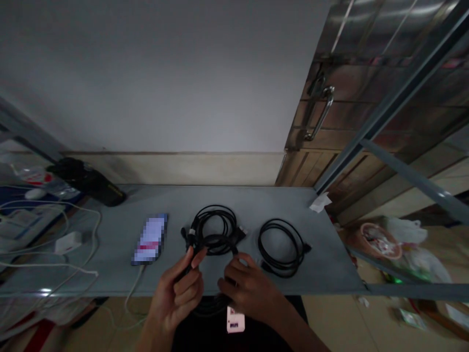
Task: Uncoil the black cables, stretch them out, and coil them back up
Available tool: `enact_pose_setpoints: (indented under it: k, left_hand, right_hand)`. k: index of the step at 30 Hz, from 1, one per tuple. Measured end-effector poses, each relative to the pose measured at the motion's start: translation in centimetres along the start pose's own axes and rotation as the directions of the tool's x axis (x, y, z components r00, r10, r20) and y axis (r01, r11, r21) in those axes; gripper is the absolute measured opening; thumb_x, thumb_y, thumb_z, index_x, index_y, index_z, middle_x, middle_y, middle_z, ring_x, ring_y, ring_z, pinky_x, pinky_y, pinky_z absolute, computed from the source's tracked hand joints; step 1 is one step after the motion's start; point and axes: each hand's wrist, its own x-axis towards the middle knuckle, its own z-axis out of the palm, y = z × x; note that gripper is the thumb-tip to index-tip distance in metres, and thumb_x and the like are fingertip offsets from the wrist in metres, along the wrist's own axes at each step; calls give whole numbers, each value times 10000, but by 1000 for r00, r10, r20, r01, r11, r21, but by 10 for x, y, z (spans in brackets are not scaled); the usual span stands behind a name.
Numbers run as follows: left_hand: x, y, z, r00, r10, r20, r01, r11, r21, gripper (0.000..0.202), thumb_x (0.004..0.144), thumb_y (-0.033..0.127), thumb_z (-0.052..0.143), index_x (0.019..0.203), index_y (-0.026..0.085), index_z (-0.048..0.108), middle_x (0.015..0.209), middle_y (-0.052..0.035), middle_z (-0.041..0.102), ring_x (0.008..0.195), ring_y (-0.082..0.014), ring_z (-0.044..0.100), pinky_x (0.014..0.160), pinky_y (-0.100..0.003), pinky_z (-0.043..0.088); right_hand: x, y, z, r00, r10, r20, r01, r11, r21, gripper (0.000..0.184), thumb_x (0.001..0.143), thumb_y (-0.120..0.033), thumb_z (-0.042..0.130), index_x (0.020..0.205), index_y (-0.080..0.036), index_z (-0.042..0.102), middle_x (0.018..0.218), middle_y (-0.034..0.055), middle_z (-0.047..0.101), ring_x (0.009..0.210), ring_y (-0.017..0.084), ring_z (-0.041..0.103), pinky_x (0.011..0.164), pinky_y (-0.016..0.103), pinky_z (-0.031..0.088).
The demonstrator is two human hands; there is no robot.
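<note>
Both hands are at the front edge of the grey shelf (311, 274), holding a black cable (210, 309) whose loops hang between and below them. My left hand (182, 291) is closed on it, thumb and forefinger pinching one part. My right hand (249, 288) has its fingers curled round another part of the same cable. Just beyond the hands lies a bundle of coiled black cable (216, 210), partly behind the fingers. To the right rests a separate black cable coil (261, 242) with a plug at its right side. A small pale card (235, 321) shows below my right hand.
A phone (149, 239) with a white cord lies to the left. Farther left are a white charger (68, 243), tangled white cords and a black bottle (88, 181) on its side. A metal post (366, 124) rises at the shelf's right end. A wall stands behind.
</note>
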Motion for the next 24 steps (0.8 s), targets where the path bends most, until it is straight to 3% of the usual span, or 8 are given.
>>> enact_pose_setpoints:
  k: [2,5,8,12,15,18,21,24]
  left_hand:
    - [7,8,-5,992,19,-124,3,985,175,266,1054,406,768,946,240,590,495,187,166,384,-33,-37,333,-109,207]
    - [26,22,-5,910,301,-287,-102,831,547,388,935,449,904,1150,230,666,560,165,310,398,-49,178,372,-136,264]
    - [54,35,-12,765,627,-146,-179,425,887,482,941,506,859,1282,227,665,650,95,516,536,-135,504,535,-244,486]
    - [84,44,-46,649,760,43,-2,-55,998,457,1023,544,661,1325,202,660,1048,-105,775,990,-314,762,908,-449,611]
    - [96,42,-77,644,760,84,65,-164,984,477,1057,547,549,1364,195,643,1304,-197,764,1269,-388,728,1115,-571,561]
    - [101,37,-100,615,774,149,109,-271,956,455,1066,520,513,1338,187,661,1279,-207,752,1277,-406,697,1174,-643,514]
    - [102,31,-108,586,792,170,134,-302,944,450,1079,489,507,1372,178,649,1264,-209,716,1278,-415,658,1196,-692,473]
    - [100,23,-107,534,829,168,128,-276,953,545,1086,506,551,1509,163,573,1399,-228,625,1372,-411,587,1232,-674,449]
  right_hand:
    - [9,11,-2,999,-36,18,37,996,-76,75,1076,-244,751,1007,-233,724,979,27,724,1035,227,666,1154,435,490]
    - [22,33,-6,1000,-6,-31,3,993,-118,49,1102,-204,704,1062,-216,729,1057,43,739,1110,232,668,1190,474,475]
    - [34,57,-2,994,87,-64,-93,991,-98,85,1104,-140,671,1134,-194,730,1221,87,746,1324,250,643,1237,492,460]
    - [40,73,17,967,252,-46,-254,967,-31,232,1065,-57,661,1236,-187,749,1412,141,706,1525,305,547,1258,521,484]
    - [31,64,21,934,351,-63,-350,936,27,447,1036,-34,644,1449,-204,681,1513,167,657,1528,329,552,1269,575,501]
    - [5,32,19,884,422,-201,-399,906,145,514,1077,-169,676,1577,-202,562,1467,188,672,1359,331,666,1156,543,598]
    - [-42,-18,42,861,413,-297,-329,898,293,227,1103,-219,633,1327,-248,652,1092,82,777,999,250,762,962,411,660]
    - [-97,-63,107,868,440,-231,-352,872,339,70,1076,-311,614,1024,-288,655,800,4,757,680,223,739,692,327,645]
